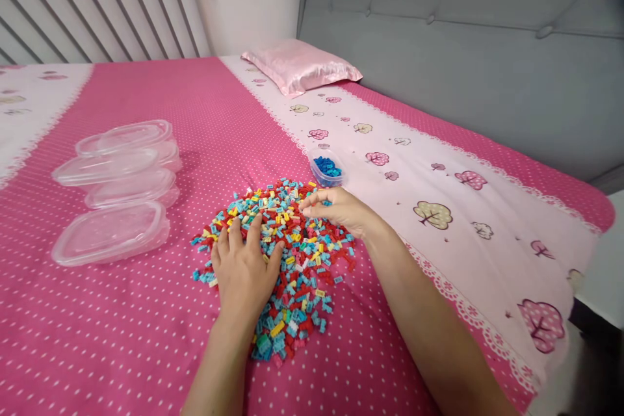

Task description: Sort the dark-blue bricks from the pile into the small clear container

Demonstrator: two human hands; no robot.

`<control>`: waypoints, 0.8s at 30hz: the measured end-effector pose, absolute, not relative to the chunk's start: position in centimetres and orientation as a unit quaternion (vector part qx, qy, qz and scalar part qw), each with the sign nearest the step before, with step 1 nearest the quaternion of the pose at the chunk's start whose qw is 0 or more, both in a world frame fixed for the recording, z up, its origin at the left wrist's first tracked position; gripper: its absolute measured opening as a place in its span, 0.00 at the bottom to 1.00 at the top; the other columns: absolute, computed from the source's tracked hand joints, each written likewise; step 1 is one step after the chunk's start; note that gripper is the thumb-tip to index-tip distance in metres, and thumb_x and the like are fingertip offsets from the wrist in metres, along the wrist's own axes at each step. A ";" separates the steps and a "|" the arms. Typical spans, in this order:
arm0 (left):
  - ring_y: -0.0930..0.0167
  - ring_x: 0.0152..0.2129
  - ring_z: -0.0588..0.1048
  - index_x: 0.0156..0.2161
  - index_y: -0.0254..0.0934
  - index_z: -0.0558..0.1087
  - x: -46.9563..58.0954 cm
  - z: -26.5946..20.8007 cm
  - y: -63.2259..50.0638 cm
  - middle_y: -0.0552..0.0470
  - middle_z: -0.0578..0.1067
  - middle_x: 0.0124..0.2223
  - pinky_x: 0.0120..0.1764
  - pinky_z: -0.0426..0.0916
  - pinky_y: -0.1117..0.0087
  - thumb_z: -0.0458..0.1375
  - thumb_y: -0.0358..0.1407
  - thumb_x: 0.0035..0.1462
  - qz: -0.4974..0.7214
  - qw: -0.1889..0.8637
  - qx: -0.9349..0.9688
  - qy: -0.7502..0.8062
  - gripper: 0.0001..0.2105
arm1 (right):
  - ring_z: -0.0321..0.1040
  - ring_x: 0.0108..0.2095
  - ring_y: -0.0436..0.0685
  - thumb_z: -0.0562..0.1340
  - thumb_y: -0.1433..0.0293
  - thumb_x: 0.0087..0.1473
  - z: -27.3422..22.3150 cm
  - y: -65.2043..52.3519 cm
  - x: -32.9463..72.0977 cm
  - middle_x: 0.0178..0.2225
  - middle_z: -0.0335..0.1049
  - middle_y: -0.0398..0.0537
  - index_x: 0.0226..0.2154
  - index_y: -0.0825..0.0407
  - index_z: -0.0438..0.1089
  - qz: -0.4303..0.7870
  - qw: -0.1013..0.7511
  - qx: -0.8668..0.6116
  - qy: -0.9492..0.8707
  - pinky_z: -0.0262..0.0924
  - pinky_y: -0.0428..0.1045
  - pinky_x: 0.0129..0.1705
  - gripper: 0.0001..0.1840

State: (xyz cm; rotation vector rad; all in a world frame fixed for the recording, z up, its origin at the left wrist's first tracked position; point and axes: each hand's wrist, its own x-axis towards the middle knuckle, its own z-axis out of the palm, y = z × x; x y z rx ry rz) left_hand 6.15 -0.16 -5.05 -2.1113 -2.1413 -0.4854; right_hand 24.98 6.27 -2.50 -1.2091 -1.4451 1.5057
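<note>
A wide pile of small building bricks point(297, 292) in red, light blue, yellow and a few other colours lies on the bed. My left hand point(246, 270) rests on the pile's left side, fingers spread and palm down. Over the upper right part of the pile is my right hand point(341, 209), turned sideways, its thumb and forefinger tips close together. Anything between those tips is too small to make out. Just beyond my right hand stands a small clear plastic tub point(336, 180) holding blue bricks point(326, 166).
Several clear plastic containers with lids point(112, 234) stand in a row at the left. A pink pillow point(302, 65) lies at the far side, near the grey padded headboard point(463, 32). A white radiator point(97, 6) is behind the bed, whose pink dotted sheet point(160, 325) spreads all around.
</note>
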 end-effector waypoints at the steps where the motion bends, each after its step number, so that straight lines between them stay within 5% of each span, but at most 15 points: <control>1: 0.53 0.53 0.59 0.58 0.38 0.60 6.1 -5.1 -0.2 0.37 0.61 0.57 0.52 0.53 0.51 0.48 0.49 0.55 -0.160 0.048 -0.693 -0.701 0.28 | 0.57 0.23 0.44 0.67 0.68 0.39 -2.5 6.2 24.9 0.24 0.67 0.40 0.30 0.54 0.73 0.561 0.333 -0.470 -0.594 0.51 0.42 0.26 0.11; 7: 0.53 0.53 0.59 0.58 0.38 0.61 6.2 -5.1 -0.2 0.37 0.61 0.57 0.52 0.54 0.51 0.49 0.48 0.55 -0.164 0.050 -0.694 -0.700 0.27 | 0.54 0.19 0.45 0.65 0.70 0.41 -2.1 5.4 24.0 0.17 0.61 0.37 0.29 0.53 0.75 0.433 0.185 -0.495 -0.730 0.47 0.43 0.24 0.08; 14: 0.53 0.53 0.59 0.57 0.39 0.61 6.1 -5.2 -0.2 0.37 0.60 0.57 0.52 0.54 0.51 0.49 0.48 0.54 -0.167 0.046 -0.693 -0.700 0.27 | 0.61 0.23 0.49 0.67 0.69 0.40 -1.0 4.2 22.6 0.20 0.68 0.39 0.28 0.45 0.77 0.281 0.086 -0.547 -0.784 0.49 0.45 0.25 0.07; 24: 0.53 0.53 0.59 0.58 0.39 0.61 6.2 -5.1 -0.2 0.37 0.60 0.57 0.52 0.53 0.51 0.49 0.48 0.54 -0.161 0.039 -0.693 -0.702 0.27 | 0.67 0.30 0.57 0.65 0.71 0.40 -1.9 3.6 21.4 0.24 0.72 0.46 0.23 0.46 0.75 0.192 0.084 -0.554 -0.806 0.52 0.47 0.27 0.04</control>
